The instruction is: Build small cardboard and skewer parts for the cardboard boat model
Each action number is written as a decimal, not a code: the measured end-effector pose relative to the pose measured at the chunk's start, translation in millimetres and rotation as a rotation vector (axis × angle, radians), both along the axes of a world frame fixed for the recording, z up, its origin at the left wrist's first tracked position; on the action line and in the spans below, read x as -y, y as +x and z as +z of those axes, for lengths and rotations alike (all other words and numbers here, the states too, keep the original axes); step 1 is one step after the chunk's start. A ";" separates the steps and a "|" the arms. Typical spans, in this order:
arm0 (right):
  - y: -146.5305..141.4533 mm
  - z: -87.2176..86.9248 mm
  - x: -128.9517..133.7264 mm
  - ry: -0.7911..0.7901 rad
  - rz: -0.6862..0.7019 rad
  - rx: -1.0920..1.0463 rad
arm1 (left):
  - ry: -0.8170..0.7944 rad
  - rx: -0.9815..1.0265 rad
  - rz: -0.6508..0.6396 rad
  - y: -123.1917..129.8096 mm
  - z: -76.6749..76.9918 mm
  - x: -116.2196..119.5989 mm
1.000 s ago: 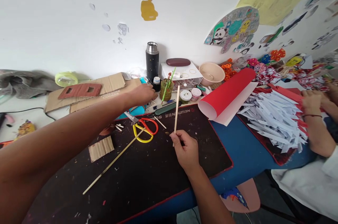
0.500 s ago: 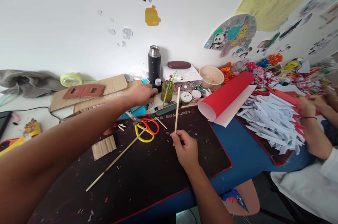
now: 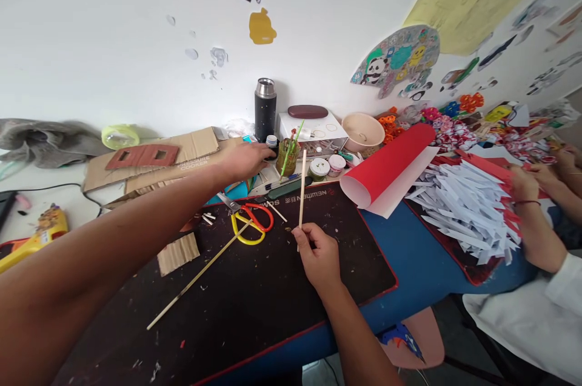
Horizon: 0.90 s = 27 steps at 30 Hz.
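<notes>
My left hand [image 3: 248, 160] reaches to the back of the table, beside a small dark jar with a white cap [image 3: 271, 142]. Its fingers are bent together and pointing down; what they hold, if anything, is hidden. Upright in my right hand [image 3: 319, 252] is a pale wooden stick [image 3: 302, 189], pinched near its lower end above the black mat [image 3: 254, 307]. Scissors with red and yellow handles [image 3: 249, 239] lie on the mat, with a long thin stick [image 3: 195, 280] touching them. A corrugated cardboard piece [image 3: 179, 254] is left of them.
Behind the mat are a black thermos [image 3: 265, 113], a green pot [image 3: 286, 159], paint jars [image 3: 319, 168] and a pink bowl [image 3: 362, 131]. Rolled red paper [image 3: 391, 168] lies right of them. Another person's hands [image 3: 525, 186] are beside white paper strips [image 3: 464, 210]. Cardboard [image 3: 204, 143] lies back left.
My left hand has moved slightly up and to the right, closer to the small dark jar. My right hand still holds the stick, which is a little more upright.
</notes>
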State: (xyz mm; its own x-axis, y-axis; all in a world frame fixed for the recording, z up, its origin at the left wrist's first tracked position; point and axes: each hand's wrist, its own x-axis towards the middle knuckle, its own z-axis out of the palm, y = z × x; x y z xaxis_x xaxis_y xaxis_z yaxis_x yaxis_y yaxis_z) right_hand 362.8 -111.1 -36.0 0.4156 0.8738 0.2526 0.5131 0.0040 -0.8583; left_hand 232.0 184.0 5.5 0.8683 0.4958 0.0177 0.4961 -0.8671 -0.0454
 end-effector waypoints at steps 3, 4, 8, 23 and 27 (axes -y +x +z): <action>0.1 0.2 0.0 -0.013 0.005 0.007 | 0.030 -0.020 -0.042 -1.2 1.1 3.5; 0.0 0.4 0.1 -0.017 0.005 0.010 | 0.033 -0.039 -0.070 -1.4 0.8 4.0; -0.7 1.3 0.4 -0.033 0.008 0.013 | 0.054 -0.091 -0.166 2.9 -3.5 3.1; 0.0 -0.4 0.9 -0.026 0.006 -0.009 | 0.055 -0.044 -0.211 2.6 -2.2 6.3; 0.5 -0.4 0.6 -0.028 0.007 0.001 | 0.017 0.045 -0.132 -3.4 10.6 9.2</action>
